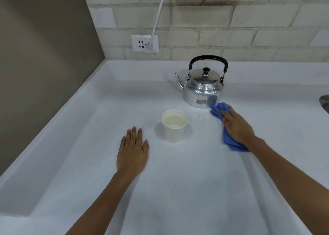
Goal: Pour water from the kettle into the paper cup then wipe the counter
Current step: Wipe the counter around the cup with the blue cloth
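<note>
A steel kettle (203, 88) with a black handle stands upright on the white counter (178, 181), spout to the left. In front of it a white paper cup (174, 128) holds water. My right hand (237, 128) presses flat on a blue cloth (231, 142) on the counter, right of the cup and just in front of the kettle. My left hand (132, 151) lies flat on the counter left of the cup, fingers together, holding nothing.
A brick-tiled wall runs behind the counter, with a wall socket (144, 43) and a white cable (158, 15) plugged into it. A brown wall closes the left side. A metal sink edge (324, 103) shows at the far right.
</note>
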A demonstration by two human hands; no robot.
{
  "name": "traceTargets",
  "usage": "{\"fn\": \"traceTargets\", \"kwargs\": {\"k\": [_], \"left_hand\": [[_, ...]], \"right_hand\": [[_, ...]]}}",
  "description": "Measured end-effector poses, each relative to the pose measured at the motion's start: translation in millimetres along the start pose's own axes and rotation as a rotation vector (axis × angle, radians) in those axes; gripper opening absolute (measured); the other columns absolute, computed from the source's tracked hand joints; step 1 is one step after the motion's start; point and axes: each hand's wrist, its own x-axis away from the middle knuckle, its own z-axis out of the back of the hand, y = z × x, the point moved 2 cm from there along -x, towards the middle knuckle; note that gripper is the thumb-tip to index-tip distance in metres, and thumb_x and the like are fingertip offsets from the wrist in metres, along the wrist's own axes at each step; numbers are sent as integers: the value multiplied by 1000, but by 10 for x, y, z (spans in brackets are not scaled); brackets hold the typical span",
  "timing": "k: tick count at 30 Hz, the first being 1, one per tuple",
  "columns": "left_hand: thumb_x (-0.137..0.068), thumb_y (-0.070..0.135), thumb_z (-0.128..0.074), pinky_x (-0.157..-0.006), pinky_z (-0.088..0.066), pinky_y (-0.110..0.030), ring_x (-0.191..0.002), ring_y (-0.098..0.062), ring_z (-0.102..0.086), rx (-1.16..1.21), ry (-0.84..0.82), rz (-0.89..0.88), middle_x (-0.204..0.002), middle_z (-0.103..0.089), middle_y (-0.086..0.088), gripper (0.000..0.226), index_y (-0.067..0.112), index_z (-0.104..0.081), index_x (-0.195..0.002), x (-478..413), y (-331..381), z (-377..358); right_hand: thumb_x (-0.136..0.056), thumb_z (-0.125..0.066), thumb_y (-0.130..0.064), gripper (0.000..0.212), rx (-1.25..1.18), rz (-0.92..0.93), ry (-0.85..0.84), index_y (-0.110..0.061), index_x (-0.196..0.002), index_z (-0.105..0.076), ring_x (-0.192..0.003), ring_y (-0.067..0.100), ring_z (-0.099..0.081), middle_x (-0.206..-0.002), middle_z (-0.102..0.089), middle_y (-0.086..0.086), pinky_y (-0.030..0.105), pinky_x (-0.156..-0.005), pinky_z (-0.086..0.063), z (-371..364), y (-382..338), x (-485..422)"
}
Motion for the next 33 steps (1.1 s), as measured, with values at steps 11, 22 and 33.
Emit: {"fn": "traceTargets", "kwargs": {"k": [11,22,33], "left_hand": [[-97,32,-16,-117,-5,-37,-143,-25,-3,-8,13,0,-156,-6,-12,54,9,-5,-144,-5,29,-12],[-98,29,-22,-117,-2,-34,-144,-23,-2,119,-100,8,-156,-8,-11,52,9,-10,-144,40,93,175],[-90,31,-48,-107,-33,-26,-127,-17,-46,214,115,-444,-135,-53,-9,46,8,-48,-129,605,1537,368]], "right_hand": [[-95,-38,-12,44,18,-70,104,-4,-137,-35,-137,38,-26,-147,-27,28,45,-114,-22,-185,-680,885],[-98,-26,-31,49,-342,-55,29,-19,-144,-14,-144,21,-4,-156,-14,7,31,-115,-4,-190,-1164,1154],[-99,-20,-28,48,-19,-120,-15,-12,-144,-16,-144,26,-7,-156,-14,12,41,-117,-9,-169,-383,572]]}}
